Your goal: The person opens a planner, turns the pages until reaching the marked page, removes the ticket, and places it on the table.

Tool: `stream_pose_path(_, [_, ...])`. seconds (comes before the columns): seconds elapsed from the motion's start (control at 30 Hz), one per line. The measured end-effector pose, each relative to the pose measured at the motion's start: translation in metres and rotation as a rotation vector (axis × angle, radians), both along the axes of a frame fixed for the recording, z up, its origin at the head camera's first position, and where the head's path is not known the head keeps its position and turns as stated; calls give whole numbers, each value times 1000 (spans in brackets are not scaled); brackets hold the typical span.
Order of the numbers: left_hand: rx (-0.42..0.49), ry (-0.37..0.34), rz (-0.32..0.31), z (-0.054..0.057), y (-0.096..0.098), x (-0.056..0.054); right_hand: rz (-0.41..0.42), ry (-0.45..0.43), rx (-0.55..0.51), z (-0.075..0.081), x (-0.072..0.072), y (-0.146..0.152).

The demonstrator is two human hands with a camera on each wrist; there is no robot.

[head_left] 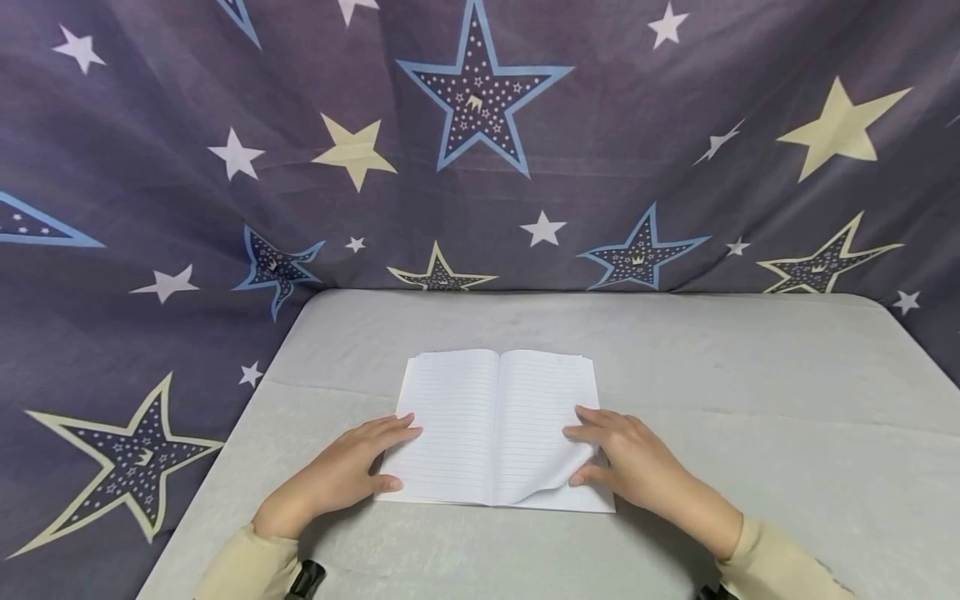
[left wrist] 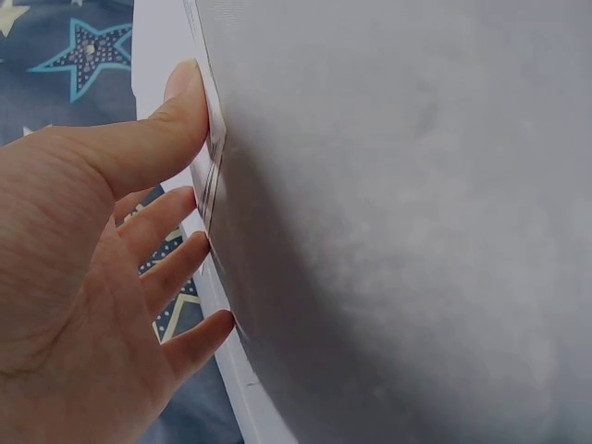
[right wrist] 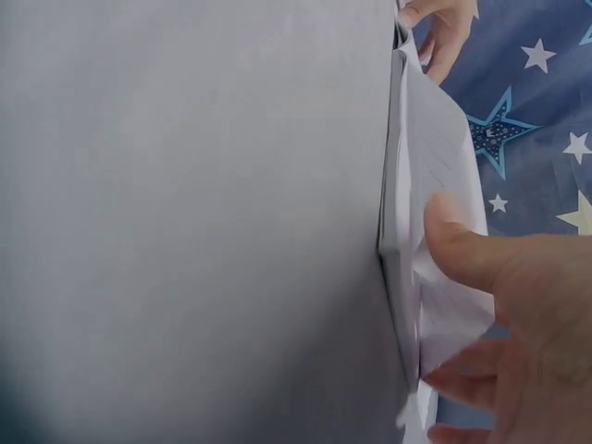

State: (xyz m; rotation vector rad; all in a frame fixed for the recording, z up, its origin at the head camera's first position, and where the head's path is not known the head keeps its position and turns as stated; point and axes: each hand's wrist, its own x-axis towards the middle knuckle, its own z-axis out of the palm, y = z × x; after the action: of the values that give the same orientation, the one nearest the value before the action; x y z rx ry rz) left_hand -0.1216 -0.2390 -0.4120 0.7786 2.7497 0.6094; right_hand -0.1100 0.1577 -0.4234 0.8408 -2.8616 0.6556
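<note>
A lined notebook [head_left: 453,425] lies spread open on the grey table, its pages blank. My left hand [head_left: 341,467] rests on the outer edge of the left page, fingers extended. In the left wrist view that hand's thumb [left wrist: 190,97] sits on the notebook's near edge with the other fingers spread along its side. At the lower right corner, my right hand [head_left: 637,458] pinches a page [head_left: 558,471], which curls up off the sheets beneath. The right wrist view shows the thumb [right wrist: 453,240] against the bent page [right wrist: 444,139], over the notebook's thick edge [right wrist: 396,203].
A pale grey cloth covers the table [head_left: 750,367], which extends beyond the notebook on every side. Behind and to the left hangs a dark curtain [head_left: 570,125] printed with stars. Light sleeves [head_left: 251,567] reach each wrist.
</note>
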Motion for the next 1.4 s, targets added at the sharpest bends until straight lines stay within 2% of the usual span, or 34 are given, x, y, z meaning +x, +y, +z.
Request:
stream_pose_path(0.2, [3,1,-7,0,1,0,-124,-22,-128,-1,2,-10])
stream_pose_path(0.57, [0,1,0,0,2,-1,-172,-84,-360,14,12,-49])
stream_pose_path(0.67, [2,0,-2,0,2,-1,-170,-59,-381,17,14,-60])
stream_pose_path(0.83, [8,9,-9,0,1,-1,-70,63,-366,16,18,-73])
stream_pose_path(0.93, [12,18,-14,0,0,-1,13,93,-347,13,20,-77])
stream_pose_path(1.03, [14,23,-14,0,-1,-2,66,52,-289,11,24,-79])
stream_pose_path(1.2, [19,33,-2,-1,-5,-3,141,-60,-121,10,30,-79])
stream_pose_path(1.4, [12,45,73,4,-15,-7,260,-127,50,13,36,-75])
